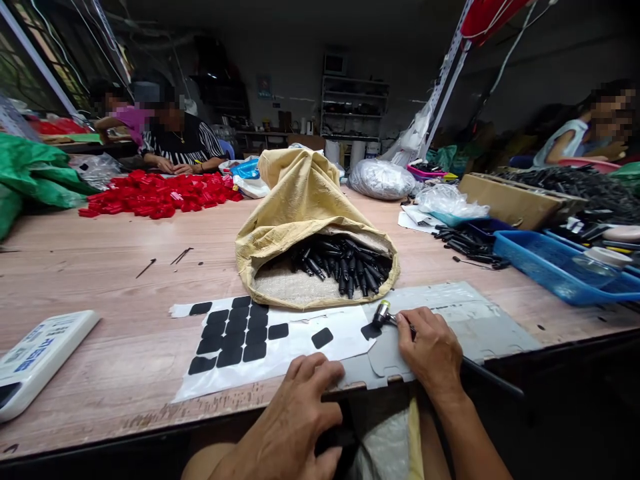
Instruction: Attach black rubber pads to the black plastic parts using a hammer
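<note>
My right hand (431, 347) is closed around a black tool (493, 377), whose shiny head with a yellow-green end (383, 312) rests by a black rounded square at the right end of a white sticker sheet (300, 353). Near the sheet's lower edge, my left hand (305, 417) is spread with bent fingers and nothing visible in it; a dark shape under its palm is hard to make out. Black square stickers (233, 339) cover the sheet's left part. Behind the sheet lies an open yellow sack (305, 200) with many black cylindrical pieces (350, 267) inside.
A white device (45, 357) sits at left. Red pieces (160, 193) are heaped at the back left, near people at work. On the right are a blue tray (560, 270), a cardboard box (515, 200) and black parts. The table's front edge runs below my hands.
</note>
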